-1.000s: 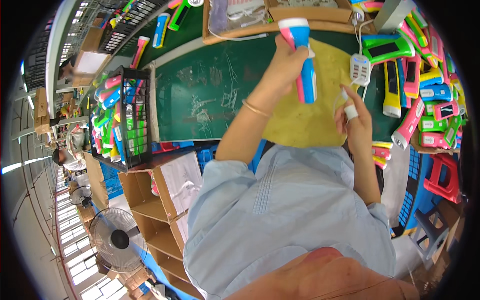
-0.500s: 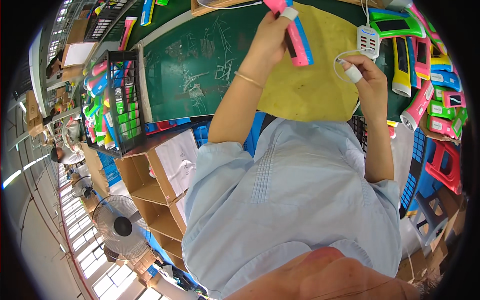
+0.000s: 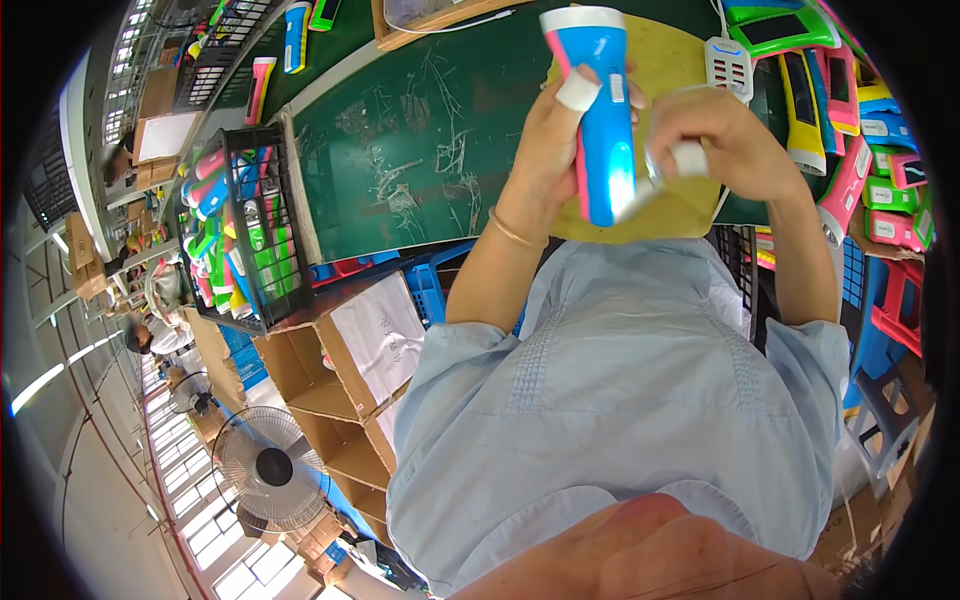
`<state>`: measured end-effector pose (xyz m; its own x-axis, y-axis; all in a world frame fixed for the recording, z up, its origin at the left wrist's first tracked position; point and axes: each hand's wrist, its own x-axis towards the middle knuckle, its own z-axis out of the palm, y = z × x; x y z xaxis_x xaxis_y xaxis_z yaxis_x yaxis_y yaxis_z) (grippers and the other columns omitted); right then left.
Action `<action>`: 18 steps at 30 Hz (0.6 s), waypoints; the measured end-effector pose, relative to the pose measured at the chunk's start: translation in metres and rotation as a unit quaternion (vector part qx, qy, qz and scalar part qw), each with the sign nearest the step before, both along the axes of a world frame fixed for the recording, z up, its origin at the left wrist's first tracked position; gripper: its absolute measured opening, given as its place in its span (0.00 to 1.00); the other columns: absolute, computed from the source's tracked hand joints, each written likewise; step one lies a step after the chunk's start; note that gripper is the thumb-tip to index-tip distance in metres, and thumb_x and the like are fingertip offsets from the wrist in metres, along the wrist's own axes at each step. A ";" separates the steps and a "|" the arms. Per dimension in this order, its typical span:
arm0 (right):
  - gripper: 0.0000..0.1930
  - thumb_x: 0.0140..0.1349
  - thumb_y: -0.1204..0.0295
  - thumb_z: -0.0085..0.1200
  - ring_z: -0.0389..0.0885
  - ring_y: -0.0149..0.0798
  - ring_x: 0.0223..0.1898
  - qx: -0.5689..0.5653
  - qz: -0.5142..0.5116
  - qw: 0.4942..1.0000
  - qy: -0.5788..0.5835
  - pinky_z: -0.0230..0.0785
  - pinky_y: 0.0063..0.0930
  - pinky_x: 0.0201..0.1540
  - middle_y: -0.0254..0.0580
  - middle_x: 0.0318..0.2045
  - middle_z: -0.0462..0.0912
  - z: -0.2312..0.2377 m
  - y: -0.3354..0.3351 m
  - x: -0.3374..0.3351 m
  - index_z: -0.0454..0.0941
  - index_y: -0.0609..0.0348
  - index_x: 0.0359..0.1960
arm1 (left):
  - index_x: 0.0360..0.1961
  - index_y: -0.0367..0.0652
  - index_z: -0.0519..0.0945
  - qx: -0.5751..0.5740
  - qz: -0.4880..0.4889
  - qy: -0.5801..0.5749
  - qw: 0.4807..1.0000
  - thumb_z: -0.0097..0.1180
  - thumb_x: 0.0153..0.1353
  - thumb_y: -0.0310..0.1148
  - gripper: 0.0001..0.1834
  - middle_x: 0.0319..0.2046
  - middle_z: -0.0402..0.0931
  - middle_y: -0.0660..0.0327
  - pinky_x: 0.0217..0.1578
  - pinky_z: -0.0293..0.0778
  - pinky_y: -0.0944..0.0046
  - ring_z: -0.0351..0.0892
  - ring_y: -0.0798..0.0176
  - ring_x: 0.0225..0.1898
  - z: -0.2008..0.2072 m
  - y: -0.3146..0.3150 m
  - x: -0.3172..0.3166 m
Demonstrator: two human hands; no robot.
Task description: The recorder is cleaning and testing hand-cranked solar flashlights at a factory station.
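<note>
A blue and pink flashlight (image 3: 604, 130) with a white head rim is held upright over the yellow mat (image 3: 680, 60). My left hand (image 3: 548, 140) is closed around its pink side, with white tape on the thumb. Near the flashlight's lower end, a bright bluish-white spot shows on the blue side; whether it is a lamp or glare I cannot tell. My right hand (image 3: 725, 140), blurred and with fingers curled, is just right of that end. It pinches a white cable, of which a smeared pale streak (image 3: 640, 200) shows beside the flashlight.
A white multi-port USB charger (image 3: 729, 68) lies at the mat's right edge. Several colourful flashlights (image 3: 800, 110) are heaped right of it. A black crate (image 3: 270, 230) full of flashlights stands left of the green table (image 3: 370, 150). Cardboard compartments (image 3: 330, 390) and a fan (image 3: 272, 466) are lower left.
My left hand has brought the flashlight nearer and turned its blue side into view. My right hand, with the cable, has moved left to the flashlight's lower end.
</note>
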<state>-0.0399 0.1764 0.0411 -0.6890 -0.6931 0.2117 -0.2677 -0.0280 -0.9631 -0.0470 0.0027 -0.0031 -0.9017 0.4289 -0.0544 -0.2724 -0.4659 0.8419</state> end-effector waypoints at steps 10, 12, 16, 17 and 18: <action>0.11 0.43 0.77 0.56 0.71 0.36 0.27 0.026 -0.079 0.881 0.466 0.68 0.30 0.29 0.38 0.29 0.72 -0.058 -0.021 0.076 0.74 0.64 0.31 | 0.43 0.41 0.68 0.235 0.108 -0.059 0.964 0.40 0.58 0.57 0.28 0.31 0.70 0.62 0.24 0.67 0.68 0.69 0.65 0.24 -0.002 -0.008 -0.009; 0.14 0.39 0.77 0.56 0.70 0.34 0.24 -0.013 -0.133 0.859 0.495 0.65 0.25 0.23 0.35 0.26 0.71 -0.055 -0.021 0.079 0.75 0.62 0.33 | 0.45 0.41 0.67 0.352 0.062 -0.133 0.924 0.40 0.58 0.58 0.29 0.29 0.70 0.62 0.23 0.66 0.68 0.67 0.66 0.23 -0.002 -0.007 -0.008; 0.24 0.33 0.69 0.63 0.69 0.34 0.18 0.060 -0.326 0.851 0.406 0.61 0.24 0.17 0.34 0.22 0.69 -0.038 -0.032 0.071 0.74 0.58 0.39 | 0.47 0.41 0.67 0.244 0.094 -0.018 0.965 0.38 0.56 0.61 0.33 0.27 0.68 0.62 0.25 0.66 0.67 0.67 0.65 0.24 -0.002 0.007 0.000; 0.23 0.35 0.67 0.64 0.69 0.35 0.18 0.069 -0.396 0.852 0.336 0.61 0.25 0.17 0.35 0.21 0.69 -0.036 -0.038 0.068 0.74 0.58 0.37 | 0.49 0.39 0.66 0.251 0.095 0.010 0.963 0.39 0.55 0.62 0.35 0.27 0.70 0.60 0.27 0.67 0.66 0.69 0.63 0.26 -0.001 0.011 0.002; 0.20 0.39 0.65 0.64 0.70 0.36 0.18 0.097 -0.417 0.857 0.288 0.61 0.26 0.17 0.37 0.22 0.70 -0.036 -0.040 0.063 0.73 0.59 0.34 | 0.49 0.38 0.65 0.189 0.103 0.063 0.975 0.39 0.55 0.61 0.35 0.27 0.71 0.58 0.28 0.67 0.66 0.70 0.62 0.27 0.001 0.013 0.005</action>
